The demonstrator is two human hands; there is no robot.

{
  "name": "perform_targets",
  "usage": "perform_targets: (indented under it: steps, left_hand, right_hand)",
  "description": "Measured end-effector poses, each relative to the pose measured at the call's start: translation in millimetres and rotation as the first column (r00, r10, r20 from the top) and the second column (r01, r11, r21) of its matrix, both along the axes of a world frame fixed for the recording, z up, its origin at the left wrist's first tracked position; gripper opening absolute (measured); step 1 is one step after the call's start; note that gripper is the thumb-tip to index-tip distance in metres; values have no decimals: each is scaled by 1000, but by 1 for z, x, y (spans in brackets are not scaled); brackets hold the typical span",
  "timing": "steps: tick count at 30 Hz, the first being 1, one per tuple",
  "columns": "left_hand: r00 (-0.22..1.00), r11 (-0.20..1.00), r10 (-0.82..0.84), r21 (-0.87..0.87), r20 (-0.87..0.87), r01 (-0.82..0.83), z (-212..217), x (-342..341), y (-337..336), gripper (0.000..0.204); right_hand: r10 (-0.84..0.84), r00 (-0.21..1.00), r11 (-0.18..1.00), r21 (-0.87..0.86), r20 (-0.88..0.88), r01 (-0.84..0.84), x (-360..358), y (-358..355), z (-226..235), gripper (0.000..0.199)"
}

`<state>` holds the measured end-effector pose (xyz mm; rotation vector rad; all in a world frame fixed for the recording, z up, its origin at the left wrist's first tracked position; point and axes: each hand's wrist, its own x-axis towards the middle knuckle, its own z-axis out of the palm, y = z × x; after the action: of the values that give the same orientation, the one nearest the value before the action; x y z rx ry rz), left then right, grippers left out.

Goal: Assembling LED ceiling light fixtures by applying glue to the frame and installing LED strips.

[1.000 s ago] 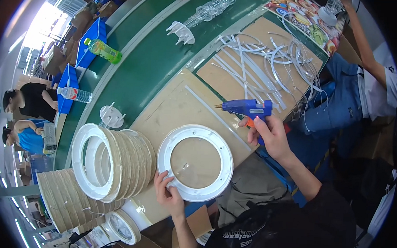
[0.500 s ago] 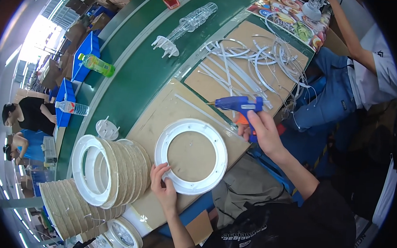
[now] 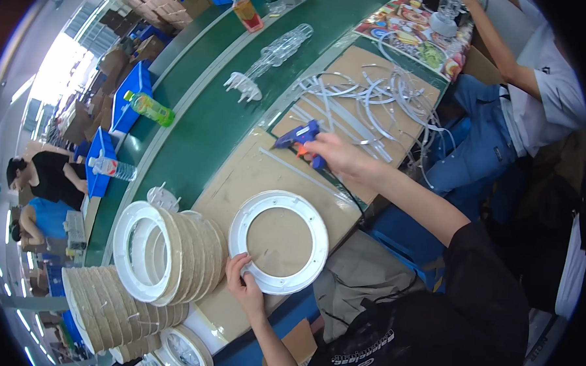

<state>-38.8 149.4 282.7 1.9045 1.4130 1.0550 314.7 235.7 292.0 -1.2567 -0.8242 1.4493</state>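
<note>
A white ring [image 3: 240, 230] with small holes lies flat on the brown board [image 3: 217, 199]. My left hand [image 3: 246, 295] grips its near left edge, the fingers over the rim. Farther off, my right hand [image 3: 341, 156] is closed around a blue glue gun [image 3: 300, 133] with an orange trigger, held above the far edge of the board. Its nozzle points to the left. Below the gun lies a thin pale strip [image 3: 303, 172]. The ring and the gun are apart.
Stacked ribbed beige drums with white rings [image 3: 195, 254] stand at the left. White strips and wires [image 3: 375, 98] tangle on a cardboard sheet at the right. A clear plastic part [image 3: 272, 58] and bottles [image 3: 149, 108] stand on the green bench. Another person [image 3: 539, 82] sits at the far right.
My right hand has moved the glue gun left and away from me, toward the board's far edge. My left hand stays on the ring. The whole view has shifted slightly.
</note>
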Motion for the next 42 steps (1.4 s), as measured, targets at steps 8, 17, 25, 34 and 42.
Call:
perform_targets:
  steps: [8,17,25,34,42]
  left_hand:
    - [999,999,41,27,-5,-41,1,15,1,33]
    - [996,996,73,47,59,-76,0,17,1,29]
    - [995,996,80,34,68,-82,1,18,-2,28]
    - [993,996,69,50,90,-74,1,16,-2,28]
    - [992,996,86,8,95,-87,4,19,-2,27]
  right_hand:
    - [-152,746,889,420,648,-184,15,-60,25,32]
    - [-396,197,917,398,897,32,107,-81,31,30]
    - [-191,109,981,191,975,11,113,-65,30,27]
    - [-172,194,983,182,966,-37,129,-60,21,22]
    - [-485,366,871,479,794,113,146,-47,39,19]
